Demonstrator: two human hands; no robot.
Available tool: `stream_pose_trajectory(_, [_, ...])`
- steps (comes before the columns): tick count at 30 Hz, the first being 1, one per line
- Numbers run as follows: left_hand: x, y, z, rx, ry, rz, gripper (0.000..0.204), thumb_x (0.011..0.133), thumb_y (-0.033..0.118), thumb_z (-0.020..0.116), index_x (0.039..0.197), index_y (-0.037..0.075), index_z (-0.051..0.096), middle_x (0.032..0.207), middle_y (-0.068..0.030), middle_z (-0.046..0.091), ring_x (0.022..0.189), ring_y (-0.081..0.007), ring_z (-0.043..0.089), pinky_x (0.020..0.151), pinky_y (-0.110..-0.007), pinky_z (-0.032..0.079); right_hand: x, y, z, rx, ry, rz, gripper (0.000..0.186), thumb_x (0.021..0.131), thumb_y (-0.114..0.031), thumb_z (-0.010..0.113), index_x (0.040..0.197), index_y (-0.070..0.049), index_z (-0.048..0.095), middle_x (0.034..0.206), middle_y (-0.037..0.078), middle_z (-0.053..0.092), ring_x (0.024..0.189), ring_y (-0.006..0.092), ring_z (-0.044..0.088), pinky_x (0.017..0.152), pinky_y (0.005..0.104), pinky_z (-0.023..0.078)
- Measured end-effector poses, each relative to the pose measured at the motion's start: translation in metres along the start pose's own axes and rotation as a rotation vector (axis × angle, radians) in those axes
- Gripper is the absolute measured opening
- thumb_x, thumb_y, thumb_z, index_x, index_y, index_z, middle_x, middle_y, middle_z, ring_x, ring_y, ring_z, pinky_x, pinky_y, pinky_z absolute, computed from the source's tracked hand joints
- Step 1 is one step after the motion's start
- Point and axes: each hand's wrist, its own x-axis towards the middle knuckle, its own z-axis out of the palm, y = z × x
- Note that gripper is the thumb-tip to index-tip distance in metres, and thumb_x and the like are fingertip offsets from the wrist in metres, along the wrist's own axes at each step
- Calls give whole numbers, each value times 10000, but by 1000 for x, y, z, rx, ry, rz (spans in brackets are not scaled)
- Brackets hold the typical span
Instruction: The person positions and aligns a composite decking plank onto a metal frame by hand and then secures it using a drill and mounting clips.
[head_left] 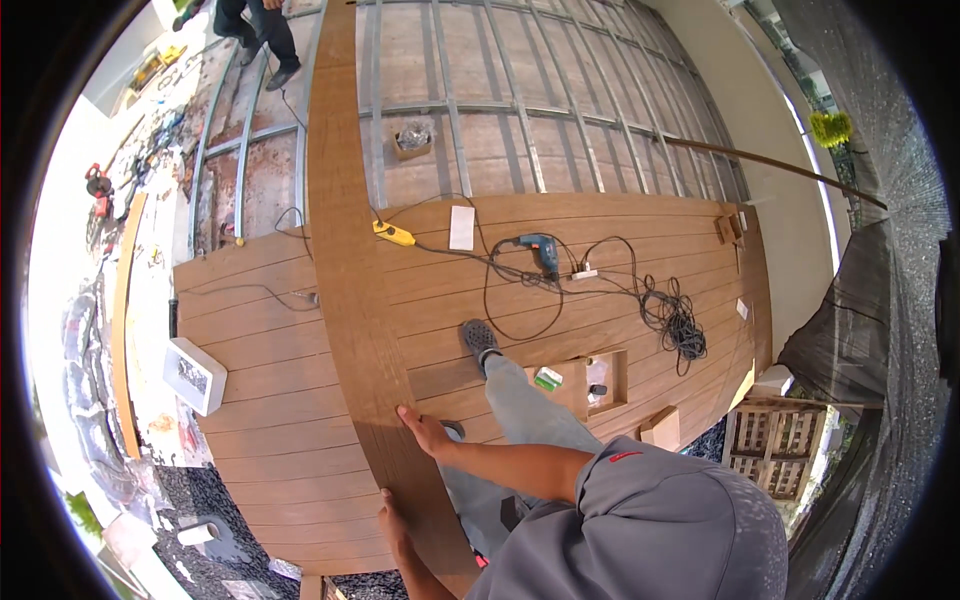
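Right hand (428, 433) on one edge of the long wood-grain deck board (350, 230), left hand (393, 522) at the opposite edge; can't tell whether the fingers grip! The board runs far past them. Beyond the right fingers, a grey clog (479, 338); farther, a blue power drill (544, 254).

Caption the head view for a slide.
Hands at both edges of a long brown board spanning decking and open metal framing.
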Motion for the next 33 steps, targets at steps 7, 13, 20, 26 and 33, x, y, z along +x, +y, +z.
stream_pose_trajectory(7, [-40,-62,57,81,-13,-13,765,931,605,430,920,-134,630,779,-194,642,771,-225,567,718,-386,459,43,-27,-92,206,113,44,982,815,-796,421,1053,136,619,994,222,661,978,280,622,822,384,466])
stream_pose_trajectory(13, [-68,-5,123,115,50,45,755,920,610,445,746,-106,615,556,-196,558,553,-237,514,559,-454,395,57,-43,-172,150,290,61,1072,764,-835,446,1136,163,569,1081,240,631,1031,298,599,833,384,468])
stream_pose_trajectory(20, [-132,63,160,388,109,43,746,906,626,449,720,-70,642,614,-271,575,568,-424,550,578,-495,413,61,-7,-254,208,398,182,1010,772,-792,516,1159,139,573,1090,191,633,1004,254,595,823,375,471])
stream_pose_trajectory(26, [-179,102,176,527,71,53,737,907,629,440,719,-49,660,637,-270,592,617,-441,587,604,-512,431,34,12,-300,372,495,133,849,832,-701,552,1094,104,611,997,114,636,892,172,576,770,333,473])
stream_pose_trajectory(33, [-202,85,177,625,46,120,725,902,632,446,732,-33,679,667,-263,614,664,-442,612,628,-515,452,-14,39,-328,467,484,122,811,853,-683,537,1106,83,607,1008,101,635,910,186,592,789,334,481])
